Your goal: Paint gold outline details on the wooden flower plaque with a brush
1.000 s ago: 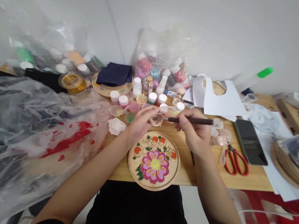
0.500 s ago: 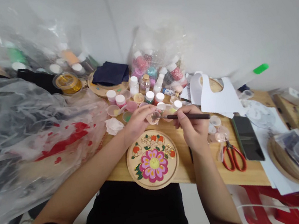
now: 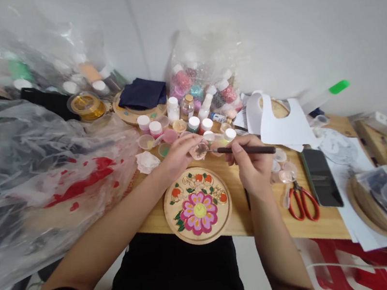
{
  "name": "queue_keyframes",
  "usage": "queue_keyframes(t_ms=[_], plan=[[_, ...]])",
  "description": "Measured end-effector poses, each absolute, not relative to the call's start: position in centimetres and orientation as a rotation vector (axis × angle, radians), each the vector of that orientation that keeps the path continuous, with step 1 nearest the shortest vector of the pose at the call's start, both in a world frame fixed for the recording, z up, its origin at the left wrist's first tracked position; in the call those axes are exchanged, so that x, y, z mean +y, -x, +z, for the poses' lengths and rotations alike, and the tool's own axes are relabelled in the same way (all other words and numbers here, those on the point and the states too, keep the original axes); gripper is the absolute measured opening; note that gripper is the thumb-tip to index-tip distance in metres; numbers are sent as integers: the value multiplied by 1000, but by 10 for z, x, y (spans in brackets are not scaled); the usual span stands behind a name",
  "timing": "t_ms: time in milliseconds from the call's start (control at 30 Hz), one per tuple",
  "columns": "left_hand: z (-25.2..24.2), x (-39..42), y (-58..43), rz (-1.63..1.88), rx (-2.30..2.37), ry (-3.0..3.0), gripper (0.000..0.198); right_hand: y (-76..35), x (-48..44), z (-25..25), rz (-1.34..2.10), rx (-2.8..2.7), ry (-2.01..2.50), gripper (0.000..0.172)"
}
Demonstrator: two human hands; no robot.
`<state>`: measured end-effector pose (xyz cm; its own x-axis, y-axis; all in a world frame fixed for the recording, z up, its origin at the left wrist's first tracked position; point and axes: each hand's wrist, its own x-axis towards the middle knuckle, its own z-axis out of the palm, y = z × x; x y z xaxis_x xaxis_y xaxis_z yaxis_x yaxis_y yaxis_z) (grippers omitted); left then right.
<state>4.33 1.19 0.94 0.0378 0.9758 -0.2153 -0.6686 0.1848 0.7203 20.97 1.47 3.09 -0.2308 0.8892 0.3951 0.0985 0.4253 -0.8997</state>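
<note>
My left hand (image 3: 184, 150) is closed on the rim of a small clear plastic cup (image 3: 199, 152), tilted toward me. In my right hand (image 3: 250, 158) is a slim tool with a dark handle (image 3: 253, 149) and a thin metal end, pinched between thumb and fingers. Its tip reaches into the cup; whether it is a brush or a spatula I cannot tell. Below both hands lies a round wooden board (image 3: 178, 233), decorated with a pink flower (image 3: 199, 211), orange blossoms, green leaves and gold outlines.
Several white-capped jars (image 3: 156, 128) and small cups of colour stand behind my hands. To the right lie red-handled pliers (image 3: 302, 203), a phone (image 3: 320, 177) and papers. Crumpled clear plastic (image 3: 33, 155) covers the left side. A crumpled tissue (image 3: 148, 162) lies near my left wrist.
The dark-handled tool and my right hand have shifted slightly to the right. My left hand still holds the cup in nearly the same place.
</note>
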Motion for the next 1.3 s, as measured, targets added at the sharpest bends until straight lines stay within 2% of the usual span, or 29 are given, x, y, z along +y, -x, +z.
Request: queue_keyframes(t_ms=[367,767,1000,1300], plan=[[8,12,-41,1329,812,-527,21,-200,17,30,1062,-1480,879,15],[4,14,-39,1343,808,-511,22,-197,27,29,1181,-1279,957,25],[4,14,-39,1318,820,-504,19,-201,29,30,1244,-1148,954,15],[-1,18,-37,1336,818,-530,12,-208,37,29,1214,-1182,920,21]])
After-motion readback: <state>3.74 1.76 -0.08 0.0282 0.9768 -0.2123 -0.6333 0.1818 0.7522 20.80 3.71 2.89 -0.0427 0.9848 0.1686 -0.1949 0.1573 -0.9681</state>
